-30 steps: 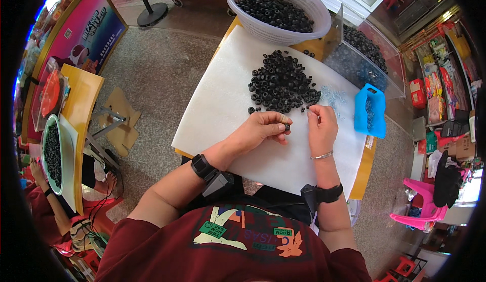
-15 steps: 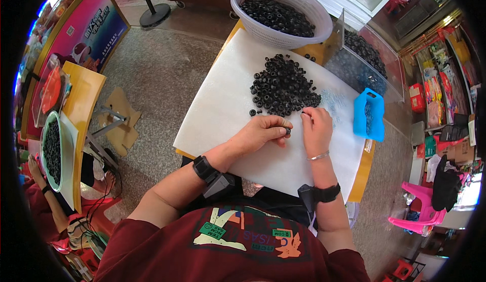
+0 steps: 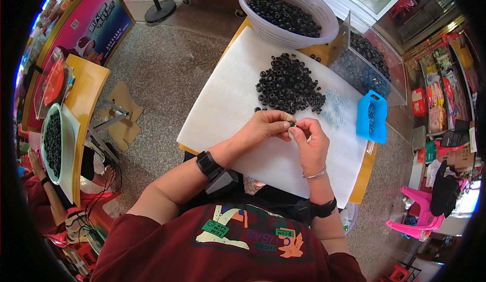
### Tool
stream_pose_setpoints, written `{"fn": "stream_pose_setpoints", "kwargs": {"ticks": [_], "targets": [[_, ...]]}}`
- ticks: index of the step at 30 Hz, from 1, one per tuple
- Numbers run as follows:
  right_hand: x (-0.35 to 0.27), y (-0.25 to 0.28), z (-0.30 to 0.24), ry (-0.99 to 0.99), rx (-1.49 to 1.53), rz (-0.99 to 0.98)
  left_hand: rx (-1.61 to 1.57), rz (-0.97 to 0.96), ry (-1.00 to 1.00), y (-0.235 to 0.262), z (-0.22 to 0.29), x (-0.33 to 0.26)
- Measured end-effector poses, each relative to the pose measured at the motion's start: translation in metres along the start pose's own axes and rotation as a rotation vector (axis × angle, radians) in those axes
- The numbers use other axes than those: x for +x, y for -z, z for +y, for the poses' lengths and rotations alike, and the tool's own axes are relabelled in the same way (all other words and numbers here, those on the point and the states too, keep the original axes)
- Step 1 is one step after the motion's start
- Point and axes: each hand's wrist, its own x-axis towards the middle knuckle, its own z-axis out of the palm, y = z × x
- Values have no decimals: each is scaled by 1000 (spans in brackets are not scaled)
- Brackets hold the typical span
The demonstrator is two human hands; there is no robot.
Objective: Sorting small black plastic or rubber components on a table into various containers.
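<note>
My left hand [image 3: 267, 128] pinches a small round black plastic part [image 3: 292, 124] between thumb and fingertips, over the white foam sheet [image 3: 228, 105]. Against that part, the fingertips of my right hand [image 3: 312, 141] are pressed together; whatever they grip is too small and covered to name. Just beyond both hands lies a heap of black ring-like plastic parts [image 3: 286, 82], with smaller black pieces at its right side. Tiny clear bluish pieces [image 3: 334, 110] are scattered to the right of the heap. A blue plastic scoop-like container [image 3: 362, 117] with more such pieces stands at the sheet's right edge.
A pale perforated basket [image 3: 253, 24] of black parts stands at the table's far end, beside a clear bin [image 3: 395, 87] of them. At left, another table [image 3: 91, 84] bears a green-rimmed basin [image 3: 64, 150], near a person's arm [image 3: 53, 201]. A pink stool [image 3: 417, 221] is at right.
My right hand has come from the heap's near edge toward me and left, meeting the part in my left hand. The view has shifted slightly.
</note>
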Motion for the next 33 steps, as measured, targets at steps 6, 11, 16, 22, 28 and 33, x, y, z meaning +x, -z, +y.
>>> {"fn": "stream_pose_setpoints", "kwargs": {"ticks": [6, 11, 16, 22, 28, 33], "targets": [[-4, 1, 3, 178, -142, 22, 37, 4, -31, 1, -1, -1], [-2, 5, 7, 184, -147, 40, 58, -40, -19, 0, 1, -1], [-3, 6, 4, 186, -172, 26, 41, -56, 1, 0, 2, -2], [-1, 7, 8, 432, -380, 29, 153, -36, -27, -3, 2, -3], [-2, 11, 6, 501, -425, 1, 217, -45, -43, -4, 0, -2], [-2, 10, 8, 521, -457, -12, 243, -33, -65, -3, -3, -2]]}}
